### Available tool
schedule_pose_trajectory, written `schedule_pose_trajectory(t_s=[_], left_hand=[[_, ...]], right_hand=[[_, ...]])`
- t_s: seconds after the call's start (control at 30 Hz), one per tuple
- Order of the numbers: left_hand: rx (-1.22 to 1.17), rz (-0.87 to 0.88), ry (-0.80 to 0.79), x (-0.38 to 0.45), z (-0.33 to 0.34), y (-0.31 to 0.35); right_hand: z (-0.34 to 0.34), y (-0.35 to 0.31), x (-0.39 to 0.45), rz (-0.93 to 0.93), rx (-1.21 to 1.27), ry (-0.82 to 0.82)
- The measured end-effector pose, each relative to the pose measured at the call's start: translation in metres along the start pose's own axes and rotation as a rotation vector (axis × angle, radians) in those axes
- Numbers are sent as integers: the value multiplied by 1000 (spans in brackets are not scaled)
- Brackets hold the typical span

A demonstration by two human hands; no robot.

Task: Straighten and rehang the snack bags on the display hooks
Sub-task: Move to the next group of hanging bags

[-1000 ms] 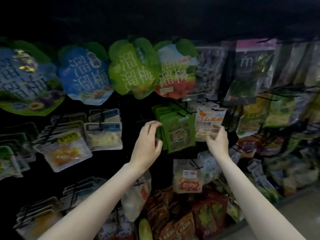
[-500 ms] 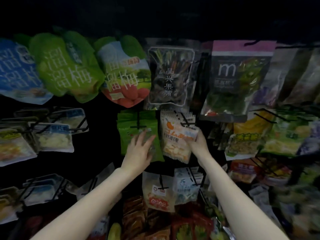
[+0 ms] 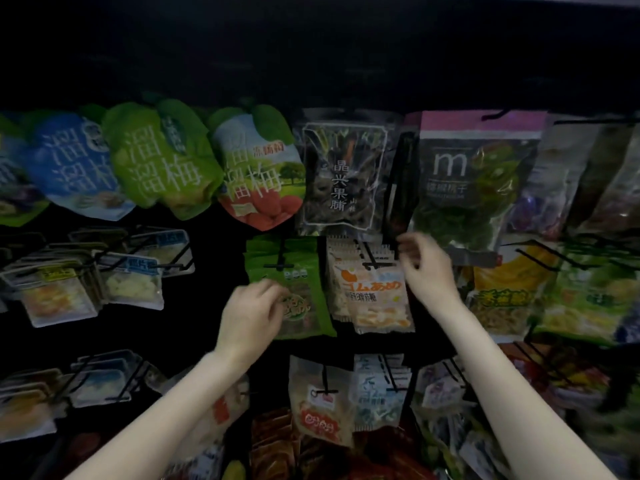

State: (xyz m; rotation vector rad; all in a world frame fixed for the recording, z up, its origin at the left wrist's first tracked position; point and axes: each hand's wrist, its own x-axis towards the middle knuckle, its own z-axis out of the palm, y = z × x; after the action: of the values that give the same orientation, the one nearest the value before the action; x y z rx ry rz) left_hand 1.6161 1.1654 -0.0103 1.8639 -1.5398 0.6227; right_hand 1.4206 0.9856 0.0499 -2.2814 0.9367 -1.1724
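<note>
A stack of green snack bags (image 3: 294,271) hangs straight on a black hook (image 3: 281,258) in the middle row. My left hand (image 3: 249,317) rests against the stack's lower left, fingers loosely curled and blurred. Just to the right, a stack of white bags with orange print (image 3: 370,296) hangs on its own hook (image 3: 372,261). My right hand (image 3: 427,268) hovers at that stack's upper right corner with loosely curled fingers and nothing in them. Its fingertips are just below a dark narrow bag (image 3: 398,188).
Big plum bags (image 3: 162,161) and a black dried-fruit bag (image 3: 343,174) hang in the top row, beside a pink-topped bag (image 3: 478,174). Clear pouches (image 3: 135,282) on hooks fill the left. Yellow and green bags (image 3: 502,299) crowd the right, and more bags (image 3: 322,403) hang below.
My right hand has let go of the white bag's right edge and moved up and to the right. My left hand's fingers have curled from flat on the green bag.
</note>
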Motion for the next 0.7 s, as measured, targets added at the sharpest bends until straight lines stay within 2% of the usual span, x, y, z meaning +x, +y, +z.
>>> schedule_pose_trajectory(t_s=[0.07, 0.13, 0.23, 0.3, 0.43, 0.57, 0.7], left_hand=[[-3, -89, 85, 12, -18, -6], [-20, -152, 143, 25, -31, -9], [-22, -242, 199, 40, -46, -13], [-14, -339, 161, 46, -54, -21], [116, -410, 57, 50, -73, -38], [150, -470, -28, 63, -86, -47], [178, -478, -23, 69, -91, -52]], right_hand=[[-5, -31, 7, -113, 86, 115], [5, -62, 20, -150, 193, 14], [35, -100, 42, -98, 264, -215], [54, -117, 54, -32, 345, -250], [79, -137, 68, 114, 511, -195], [87, -143, 71, 227, 554, -105], [78, -147, 73, 246, 514, -20]])
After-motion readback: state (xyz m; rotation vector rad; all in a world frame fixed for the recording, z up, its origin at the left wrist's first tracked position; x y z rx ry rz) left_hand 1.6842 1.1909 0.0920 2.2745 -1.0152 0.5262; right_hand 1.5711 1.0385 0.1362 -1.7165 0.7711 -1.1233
